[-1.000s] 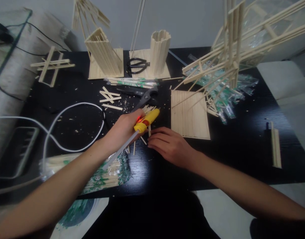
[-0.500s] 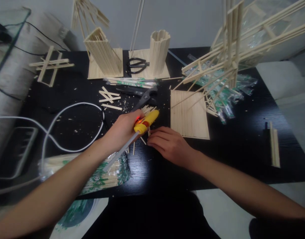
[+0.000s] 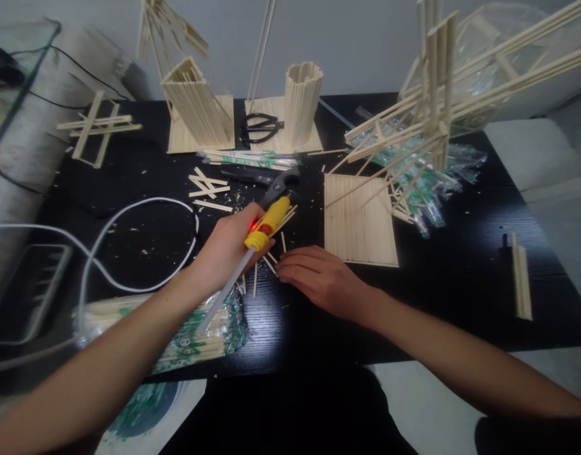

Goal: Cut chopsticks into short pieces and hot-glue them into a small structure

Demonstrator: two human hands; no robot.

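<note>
My left hand [image 3: 233, 243] is wrapped round a yellow hot glue gun [image 3: 272, 221] with a red light. A whitish glue stick [image 3: 226, 291] pokes out of its back end toward me. My right hand [image 3: 321, 278] rests low over the black table, fingers together, with its fingertips at a short thin wooden stick [image 3: 283, 242]. Its far end shows beyond the fingers; their grip is partly hidden. Loose cut sticks [image 3: 255, 280] lie between the hands. Dark-handled pliers [image 3: 281, 183] lie just past the glue gun's nozzle.
A flat stick panel [image 3: 361, 221] lies right of my hands, under a large stick frame [image 3: 437, 120]. Two stick towers [image 3: 195, 104] and black scissors [image 3: 262, 128] stand or lie at the back. Bagged chopsticks [image 3: 200, 328] and a white cable [image 3: 143, 201] are on the left.
My left hand has drawn the glue gun slightly left and up, away from my right fingertips, uncovering more of the short stick. My right hand has barely shifted.
</note>
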